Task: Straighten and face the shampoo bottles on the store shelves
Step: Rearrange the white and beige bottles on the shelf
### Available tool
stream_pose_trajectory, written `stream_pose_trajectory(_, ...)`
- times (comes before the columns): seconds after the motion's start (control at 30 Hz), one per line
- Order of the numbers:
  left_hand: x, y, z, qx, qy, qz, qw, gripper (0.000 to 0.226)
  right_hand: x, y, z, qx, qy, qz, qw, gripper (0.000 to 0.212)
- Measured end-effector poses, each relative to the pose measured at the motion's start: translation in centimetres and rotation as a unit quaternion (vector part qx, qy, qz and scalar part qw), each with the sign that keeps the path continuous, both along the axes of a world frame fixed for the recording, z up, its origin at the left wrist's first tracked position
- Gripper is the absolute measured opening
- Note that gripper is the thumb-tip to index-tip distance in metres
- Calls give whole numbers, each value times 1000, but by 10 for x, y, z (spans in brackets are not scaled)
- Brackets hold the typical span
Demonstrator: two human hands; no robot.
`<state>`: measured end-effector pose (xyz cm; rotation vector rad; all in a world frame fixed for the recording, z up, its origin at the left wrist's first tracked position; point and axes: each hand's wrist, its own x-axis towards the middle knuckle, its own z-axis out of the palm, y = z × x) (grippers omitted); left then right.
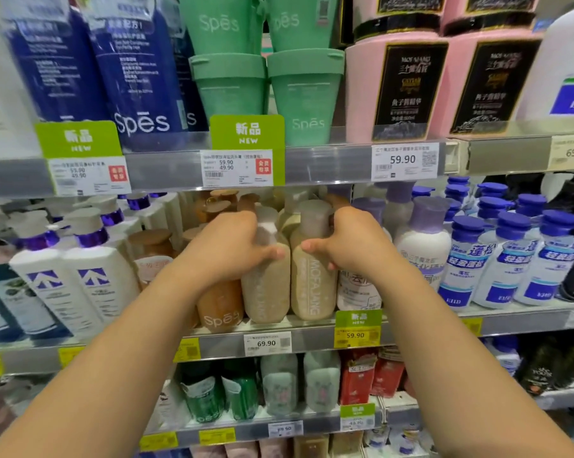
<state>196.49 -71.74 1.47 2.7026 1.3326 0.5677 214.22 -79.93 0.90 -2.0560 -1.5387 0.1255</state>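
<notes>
Both hands have a grip on the two beige bottles at frame centre, middle shelf — left hand curled round the left bottle, right hand round the right bottle. Facing is under way; next, likely, turn the left label forward and square the pair.

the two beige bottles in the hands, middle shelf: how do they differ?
The left beige bottle sits under the left hand, which wraps its neck and hides its cap; the right beige bottle shows its whole frosted cap, with the right hand gripping its right side. The right bottle's vertical MOFAJANG lettering reads clearly; the left bottle's print is faint and blurred. Both stand upright, side by side at the shelf front, same shape and colour.
</notes>
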Motion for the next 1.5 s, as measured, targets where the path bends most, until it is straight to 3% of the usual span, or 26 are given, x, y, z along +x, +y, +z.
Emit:
stream_pose_trajectory(0.2,-1,4,9,-25,27,-29,999,43,-2,3,-6,9,4,2,1000,48)
stream_pose_trajectory(0.43,2,10,18,-56,40,0,998,27,-11,1,-6,30,5,-30,999,33)
stream_pose_trajectory(0.57,5,10,24,-62,32,8,998,42,-11,0,-5,26,15,-37,999,22)
stream_pose_trajectory(0.67,4,9,26,-61,60,-5,996,31,-14,0,-8,22,14,-49,998,22)
stream_pose_trajectory(0.77,-1,7,23,-98,62,-10,993,32,-22,-5,-7,55,-27,-88,994,34)
stream_pose_trajectory(0.87,-12,6,21,-114,23,5,993,36,-32,-13,-2,116,-105,-141,978,33)
stream_pose_trajectory(0.97,-37,10,22,10,-47,27,998,27,-43,-19,-2,113,-173,-158,966,35)
stream_pose_trajectory(1.07,-68,10,13,75,-85,55,992,38,-54,-25,-5,133,-141,-135,972,39)
stream_pose_trajectory(1.17,-95,9,-3,102,-66,98,988,43,-73,-19,-6,191,-67,-3,979,25)
stream_pose_trajectory(1.3,-121,23,-7,65,-26,137,988,52,-111,14,-12,88,-117,139,979,46)
stream_pose_trajectory(1.4,-127,35,-9,-10,24,121,992,49,-127,38,-17,27,-128,146,981,57)
stream_pose_trajectory(1.5,-127,42,-13,-2,61,95,994,41,-137,56,-24,-30,-115,136,984,61)
